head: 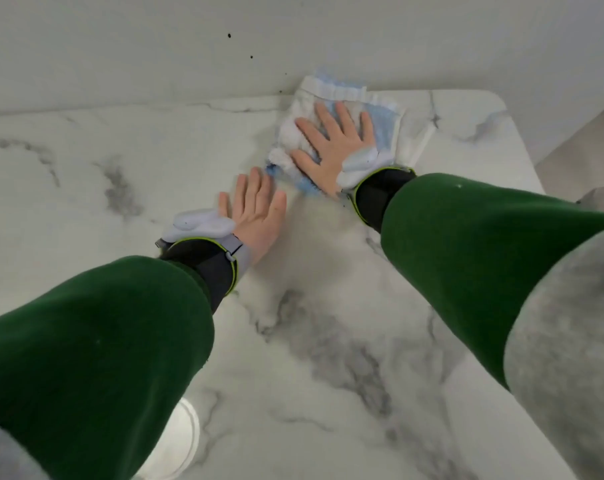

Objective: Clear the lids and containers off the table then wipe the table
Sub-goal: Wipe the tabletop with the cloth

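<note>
Meeting a pale wall [120, 46], the marbled bench [311, 341] is touched flat-fingered: right grip [331, 147] on cloth [383, 110], left grip [255, 209] empty.

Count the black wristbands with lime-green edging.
2. One wristband sits behind the left hand, flat on the marble table; the other sits behind the right hand, pressing the blue-and-white cloth. None seems hidden.

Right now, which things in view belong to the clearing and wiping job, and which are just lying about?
Job: white and blue cloth, pressed under the flat right hand; marble table; left hand, flat on the table beside the cloth.
Not the job: wall with dark specks; black wrist bands; pale round thing at the bottom edge, too blurred to name.
</note>
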